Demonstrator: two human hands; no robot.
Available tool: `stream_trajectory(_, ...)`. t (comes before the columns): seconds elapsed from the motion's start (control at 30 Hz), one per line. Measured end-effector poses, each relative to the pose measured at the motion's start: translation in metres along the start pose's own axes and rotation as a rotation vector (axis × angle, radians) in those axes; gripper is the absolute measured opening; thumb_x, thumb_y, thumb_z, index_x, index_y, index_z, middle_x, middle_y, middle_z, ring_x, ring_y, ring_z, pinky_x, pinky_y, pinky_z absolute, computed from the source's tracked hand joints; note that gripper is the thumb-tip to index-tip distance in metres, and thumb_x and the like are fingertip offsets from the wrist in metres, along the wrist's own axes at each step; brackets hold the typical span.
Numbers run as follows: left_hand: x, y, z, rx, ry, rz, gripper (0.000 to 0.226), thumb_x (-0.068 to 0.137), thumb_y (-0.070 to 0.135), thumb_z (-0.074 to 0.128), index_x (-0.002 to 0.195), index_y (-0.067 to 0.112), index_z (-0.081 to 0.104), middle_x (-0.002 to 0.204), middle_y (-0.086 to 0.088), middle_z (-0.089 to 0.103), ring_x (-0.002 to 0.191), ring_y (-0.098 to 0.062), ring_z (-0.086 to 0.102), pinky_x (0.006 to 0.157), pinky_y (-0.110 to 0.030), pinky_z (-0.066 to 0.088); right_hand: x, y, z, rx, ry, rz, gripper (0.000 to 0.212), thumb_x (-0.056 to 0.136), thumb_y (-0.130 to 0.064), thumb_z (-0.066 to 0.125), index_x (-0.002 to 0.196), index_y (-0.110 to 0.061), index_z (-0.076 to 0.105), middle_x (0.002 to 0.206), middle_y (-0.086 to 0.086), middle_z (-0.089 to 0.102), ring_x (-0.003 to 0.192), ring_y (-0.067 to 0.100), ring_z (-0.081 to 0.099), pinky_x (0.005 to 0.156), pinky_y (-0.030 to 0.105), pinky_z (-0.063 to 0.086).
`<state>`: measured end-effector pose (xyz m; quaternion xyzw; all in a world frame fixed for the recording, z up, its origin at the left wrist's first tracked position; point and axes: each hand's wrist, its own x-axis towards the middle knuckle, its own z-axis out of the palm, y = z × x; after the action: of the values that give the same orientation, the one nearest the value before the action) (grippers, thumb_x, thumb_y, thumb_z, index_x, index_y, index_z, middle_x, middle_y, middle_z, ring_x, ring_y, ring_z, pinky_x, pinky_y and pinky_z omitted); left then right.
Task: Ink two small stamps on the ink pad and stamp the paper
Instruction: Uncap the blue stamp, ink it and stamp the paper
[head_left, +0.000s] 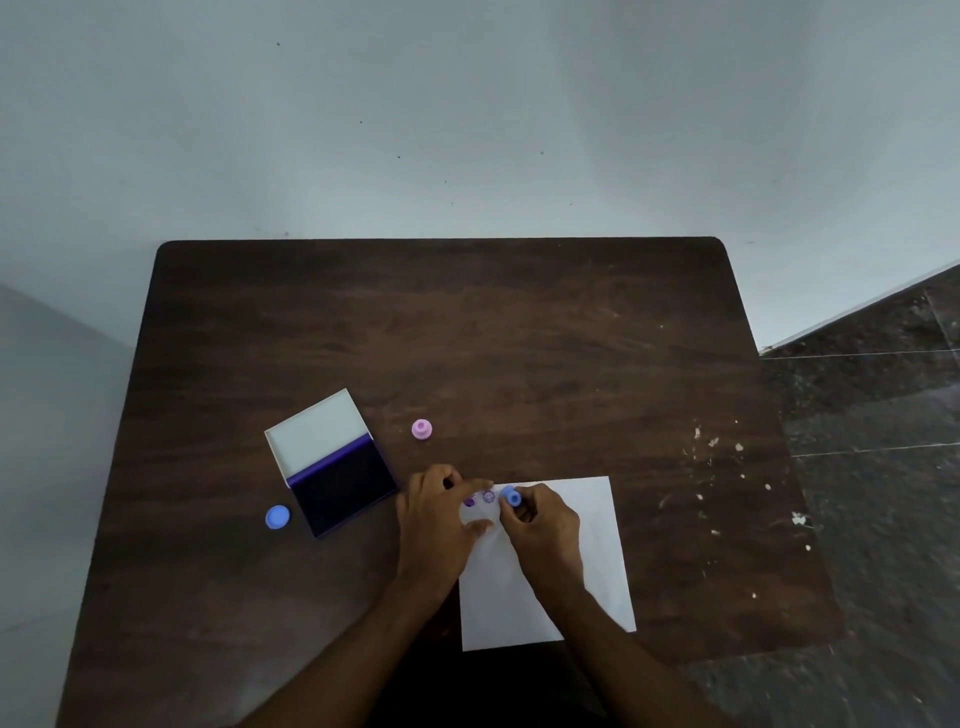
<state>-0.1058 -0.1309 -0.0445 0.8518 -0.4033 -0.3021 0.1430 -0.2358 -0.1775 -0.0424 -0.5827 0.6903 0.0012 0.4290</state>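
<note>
No words, numbers or brands can be read anywhere. The paper (571, 525) carries two purple stamped marks (479, 499), perhaps small flower or face figures, too blurred to make out.

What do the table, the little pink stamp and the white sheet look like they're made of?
The table looks like dark wood or wood-look laminate: grain streaks, dull sheen, pale chipped specks. The pink stamp seems moulded plastic, smooth and evenly coloured. The white sheet looks like plain matte paper, thin and lying flat.
</note>
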Motion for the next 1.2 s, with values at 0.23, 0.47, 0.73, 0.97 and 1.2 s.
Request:
stream_trajectory(0.23,0.0,0.002,0.001,-0.033,0.027,-0.02,0.056,0.063,0.052,0.082,0.108,0.026,0.061,0.116,0.003,0.061,0.105,-0.014,0.051,0.088,-0.021,0.029,0.001,0.0,0.001,0.002,-0.025,0.004,0.035,0.087,-0.043,0.062,0.114,-0.021,0.06,0.119,0.002,0.065,0.085,0.008,0.049,0.085,0.019,0.037)
stream_trajectory(0.47,0.002,0.002,0.001,-0.047,0.011,-0.055,0.061,0.064,0.054,0.08,0.113,0.025,0.057,0.12,0.002,0.06,0.106,-0.015,0.051,0.088,-0.02,0.031,0.001,-0.001,0.001,0.011,-0.008,0.0,0.032,0.086,-0.042,0.064,0.109,-0.02,0.061,0.115,0.003,0.067,0.082,0.008,0.051,0.083,0.019,0.039)
stream_trajectory(0.73,0.002,0.002,0.0,-0.049,0.002,-0.05,0.061,0.064,0.055,0.08,0.112,0.026,0.056,0.12,0.002,0.059,0.106,-0.014,0.05,0.087,-0.02,0.029,0.002,0.0,0.002,-0.003,0.0,-0.017,0.033,0.087,-0.039,0.064,0.111,-0.017,0.062,0.114,0.005,0.067,0.083,0.008,0.049,0.082,0.017,0.038)
stream_trajectory(0.97,0.001,-0.001,0.002,-0.036,0.03,-0.014,0.059,0.063,0.053,0.082,0.109,0.024,0.06,0.117,0.001,0.062,0.106,-0.016,0.052,0.089,-0.025,0.035,0.009,-0.01,-0.001,-0.065,-0.045,-0.012,0.035,0.086,-0.042,0.065,0.11,-0.017,0.063,0.111,0.003,0.068,0.074,0.007,0.049,0.078,0.016,0.036)
stream_trajectory(1.2,0.002,-0.002,0.002,-0.026,0.002,-0.027,0.065,0.064,0.054,0.081,0.116,0.022,0.057,0.122,-0.001,0.06,0.11,-0.018,0.052,0.096,-0.03,0.04,0.013,-0.022,-0.005,-0.133,-0.026,0.001,0.022,0.082,-0.04,0.07,0.088,-0.023,0.058,0.085,-0.005,0.063,0.062,0.008,0.052,0.054,0.009,0.032)
